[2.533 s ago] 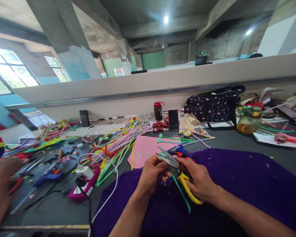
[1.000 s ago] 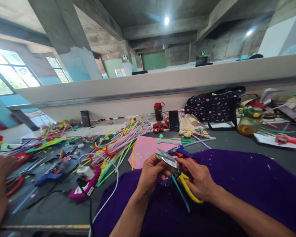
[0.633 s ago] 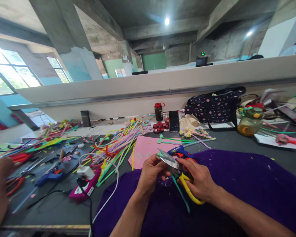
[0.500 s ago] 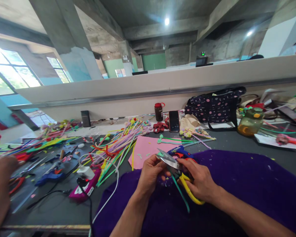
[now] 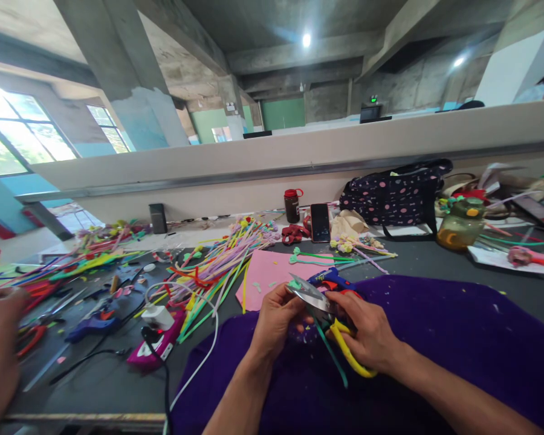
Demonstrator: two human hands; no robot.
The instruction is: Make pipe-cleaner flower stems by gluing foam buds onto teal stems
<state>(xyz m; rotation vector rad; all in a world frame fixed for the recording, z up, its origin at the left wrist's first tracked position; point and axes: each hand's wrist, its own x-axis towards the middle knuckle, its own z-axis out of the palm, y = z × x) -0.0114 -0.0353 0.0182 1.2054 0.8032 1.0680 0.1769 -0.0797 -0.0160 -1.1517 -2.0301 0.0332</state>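
My left hand (image 5: pixel 272 320) is closed in a pinch on a green pipe cleaner (image 5: pixel 335 356), whose stem slants down to the right over a purple cloth (image 5: pixel 439 326). A small green tuft shows at the tips of the scissors (image 5: pixel 316 298), just above my left fingertips. My right hand (image 5: pixel 369 326) grips these scissors, with metal blades pointing up and left and yellow handles. The blades lie across the pipe cleaner's upper part; fingers and blades hide where they meet. A blue glue gun (image 5: pixel 329 277) lies just beyond both hands.
A pink sheet (image 5: pixel 265 272) and heaped pipe cleaners (image 5: pixel 226 251) lie ahead and left. A magenta power strip (image 5: pixel 156 350) with cables sits left. Another person's hand (image 5: pixel 0 344) is at the left edge. A phone (image 5: pixel 320 222), bottle (image 5: pixel 292 206) and bag (image 5: pixel 385 199) stand behind.
My hands stay nearly in place. More of the green tuft shows by the blade tips, and the stem's lower end has shifted slightly. The other person's hand has moved a little.
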